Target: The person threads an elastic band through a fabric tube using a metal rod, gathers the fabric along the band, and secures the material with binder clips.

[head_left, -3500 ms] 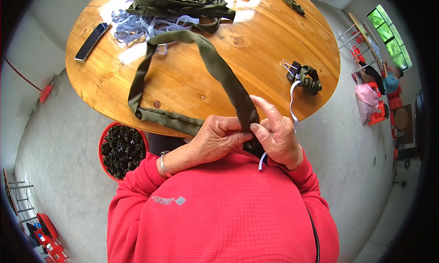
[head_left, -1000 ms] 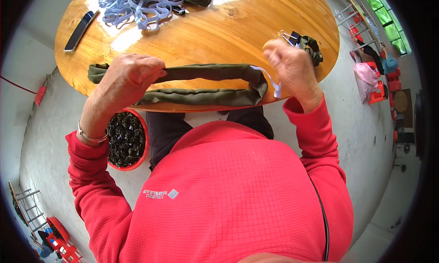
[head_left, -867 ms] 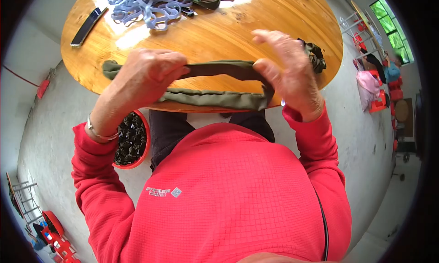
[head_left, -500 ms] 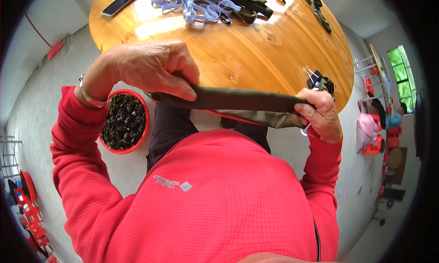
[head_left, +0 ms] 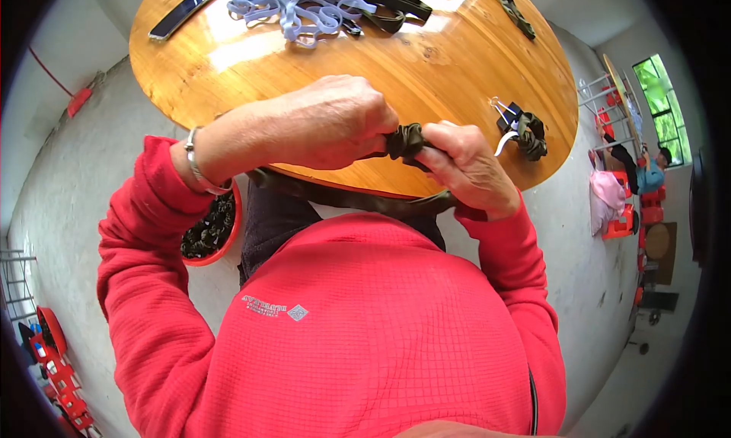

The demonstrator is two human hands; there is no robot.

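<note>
Cloth (head_left: 406, 141), dark green, sits in tight gathers between the two hands, with a loose length sagging below them near the table (head_left: 457, 80) edge. The left hand (head_left: 354, 123) is curled into a fist at the left side of the gathers; the right hand (head_left: 466, 162), fingers bent, grips the other side. Right of the right hand lie a black clip (head_left: 508, 118) and a ruffled ring (head_left: 532, 137). Pale blue ribbons (head_left: 293, 13) lie beyond the left hand.
</note>
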